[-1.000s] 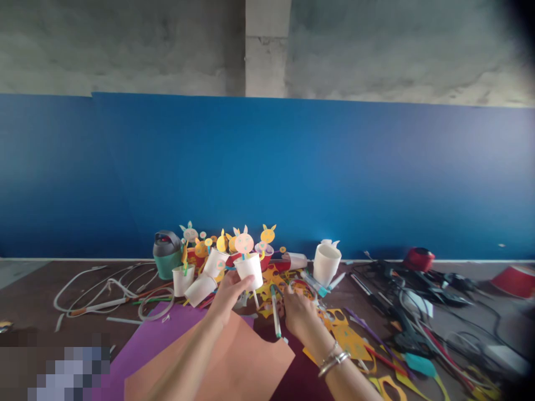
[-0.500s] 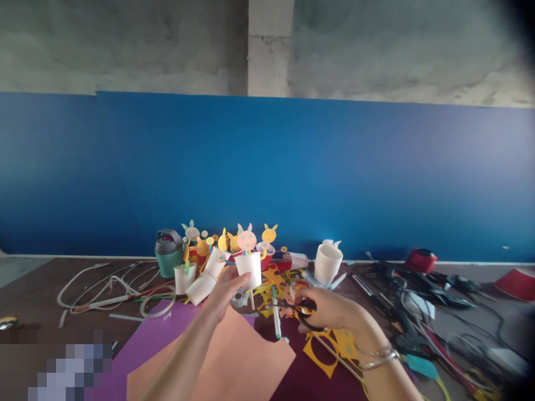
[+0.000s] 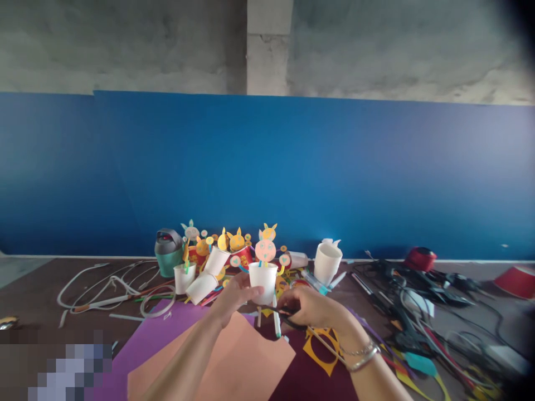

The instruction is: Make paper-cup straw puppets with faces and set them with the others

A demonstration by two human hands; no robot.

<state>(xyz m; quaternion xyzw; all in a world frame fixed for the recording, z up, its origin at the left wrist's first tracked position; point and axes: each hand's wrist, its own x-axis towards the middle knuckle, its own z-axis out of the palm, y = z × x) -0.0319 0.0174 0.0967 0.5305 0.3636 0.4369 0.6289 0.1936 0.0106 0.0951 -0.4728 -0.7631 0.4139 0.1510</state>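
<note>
My left hand [image 3: 234, 296] is closed around the side of a white paper cup [image 3: 262, 281], held upright. Above its rim rises a pink paper animal face [image 3: 265, 250] with pointed ears, and round paper paws stick out at both sides. A thin stick [image 3: 259, 316] pokes down from the cup's base. In my right hand [image 3: 315, 307] are dark-handled scissors [image 3: 288, 318], their blades pointing left just under the cup; I cannot tell whether they touch the stick. A pale marker [image 3: 276, 324] lies beneath them.
Other paper-cup animals [image 3: 211, 262] crowd behind my left hand, near a green-grey container [image 3: 167, 259]. A stack of white cups [image 3: 327, 264] stands right. Pink paper [image 3: 238, 356] and purple paper [image 3: 167, 323] lie in front. White cables [image 3: 104, 289] are left; black cables [image 3: 443, 289] tangle right.
The cup in my left hand has moved right and slightly down. My right hand with the scissors has shifted left, bringing the blades under the cup.
</note>
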